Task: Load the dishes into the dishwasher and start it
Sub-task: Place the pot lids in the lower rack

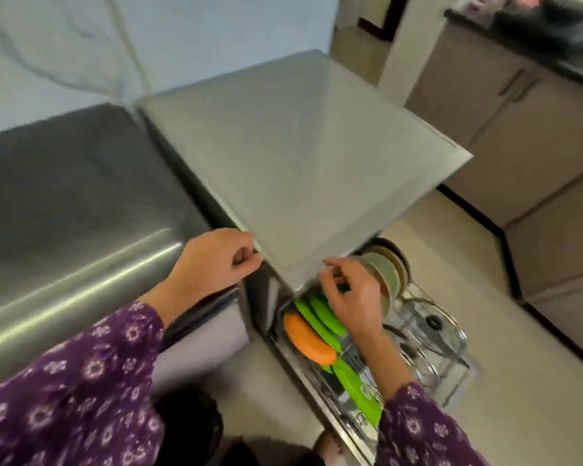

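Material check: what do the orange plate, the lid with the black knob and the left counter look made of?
Orange plate: likely plastic, opaque, matte, uniform bright colour. Lid: clear glass, apparently metal-rimmed; what lies beneath shows through. Left counter: brushed stainless steel, grey with streaked highlights.

A home kitchen: steel counter [64, 196], loaded dishwasher rack [451, 371], beige cabinets [519, 129].

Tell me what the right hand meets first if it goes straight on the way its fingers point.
Probably the front edge of the steel worktop, just beyond the fingertips of the right hand. Depth is unclear: if lower, it would pass under, above the green plates.
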Demonstrator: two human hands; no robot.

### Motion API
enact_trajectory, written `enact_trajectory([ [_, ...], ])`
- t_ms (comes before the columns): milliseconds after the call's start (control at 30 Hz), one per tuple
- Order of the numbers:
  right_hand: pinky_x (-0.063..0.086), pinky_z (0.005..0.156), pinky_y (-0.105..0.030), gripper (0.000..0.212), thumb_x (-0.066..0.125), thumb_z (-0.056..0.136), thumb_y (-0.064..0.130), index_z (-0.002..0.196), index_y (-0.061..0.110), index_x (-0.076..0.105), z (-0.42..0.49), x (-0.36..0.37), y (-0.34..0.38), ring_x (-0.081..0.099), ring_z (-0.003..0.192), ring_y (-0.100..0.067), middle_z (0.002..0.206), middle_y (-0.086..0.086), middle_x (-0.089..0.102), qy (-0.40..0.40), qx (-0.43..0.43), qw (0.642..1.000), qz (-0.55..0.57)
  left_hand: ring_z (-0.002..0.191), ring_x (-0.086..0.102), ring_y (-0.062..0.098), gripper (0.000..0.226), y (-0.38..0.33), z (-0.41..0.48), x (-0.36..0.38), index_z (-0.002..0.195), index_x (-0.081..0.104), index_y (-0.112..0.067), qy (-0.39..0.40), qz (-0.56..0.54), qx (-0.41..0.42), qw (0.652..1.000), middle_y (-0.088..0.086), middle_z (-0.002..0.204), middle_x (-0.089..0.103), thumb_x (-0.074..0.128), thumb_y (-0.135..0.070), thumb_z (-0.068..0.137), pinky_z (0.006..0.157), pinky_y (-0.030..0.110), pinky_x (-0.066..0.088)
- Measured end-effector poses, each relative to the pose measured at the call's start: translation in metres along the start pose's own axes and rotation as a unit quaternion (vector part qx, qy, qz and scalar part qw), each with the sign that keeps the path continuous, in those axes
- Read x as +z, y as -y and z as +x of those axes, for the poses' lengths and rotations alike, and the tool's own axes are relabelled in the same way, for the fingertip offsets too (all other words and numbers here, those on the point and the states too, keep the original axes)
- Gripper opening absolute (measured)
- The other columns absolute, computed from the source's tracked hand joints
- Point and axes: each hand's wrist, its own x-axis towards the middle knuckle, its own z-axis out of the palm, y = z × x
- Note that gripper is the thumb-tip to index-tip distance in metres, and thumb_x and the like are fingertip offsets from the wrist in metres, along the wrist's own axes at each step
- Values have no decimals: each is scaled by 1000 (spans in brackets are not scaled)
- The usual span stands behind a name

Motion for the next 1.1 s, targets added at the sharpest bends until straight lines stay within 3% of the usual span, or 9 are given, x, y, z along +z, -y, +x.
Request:
enact_trajectory([
  [133,43,65,-4,13,65,86,12,98,14,69,38,56,99,59,67,-3,85,5,66,99,-57,988,103,56,48,17,40,76,-92,-48,63,46,-19,-82,34,-148,985,-8,58,47,41,-54,81,50,28,39],
  [300,46,70,-6,15,67,84,25,98,19,67,68,150,212,61,71,3,79,9,66,253,-60,951,168,55,52,16,40,135,-178,-86,59,44,-19,-125,82,-271,951,-9,55,42,44,-52,83,48,26,37],
  [467,56,81,-39,29,66,83,39,100,17,63,61,243,310,67,84,-18,87,-2,68,392,-36,900,187,61,58,22,39,173,-223,-103,57,43,-19,-151,84,-359,917,-3,57,53,58,-43,84,53,30,41],
  [600,59,76,-35,44,65,83,47,103,8,60,42,309,378,70,74,-13,83,-4,69,482,-11,857,183,62,57,19,40,191,-222,-104,57,44,-19,-133,80,-398,904,-3,59,57,59,-44,84,56,30,37],
  [700,60,74,-32,58,63,84,51,97,-4,62,32,353,414,70,70,-14,92,-18,71,538,33,821,189,56,50,13,42,199,-218,-101,56,38,-21,-140,60,-403,903,-7,55,48,53,-49,83,53,29,38],
  [800,60,75,-30,72,64,82,54,117,-7,52,23,382,440,72,79,-20,102,-22,68,600,110,763,215,51,41,9,42,204,-221,-100,56,36,-22,-140,33,-389,910,-9,53,42,46,-54,82,51,29,33],
  [900,59,79,-36,81,68,79,54,129,-4,42,8,402,458,72,83,-26,104,-22,65,647,149,716,215,51,46,15,40,205,-222,-104,54,32,-22,-125,6,-377,918,-6,53,46,36,-55,76,52,29,30],
  [1000,60,73,-37,61,67,86,38,124,-5,46,-7,413,467,70,79,-28,107,-26,66,668,183,683,234,50,51,22,36,204,-223,-103,51,27,-22,-145,-12,-362,921,3,51,52,49,-36,76,49,27,33],
  [1100,59,70,-37,34,55,93,13,120,-7,49,-14,418,469,69,68,-26,92,-24,69,665,204,668,265,55,54,29,37,204,-225,-104,54,34,-17,-153,-57,-392,905,11,55,56,61,-14,78,54,33,40],
])
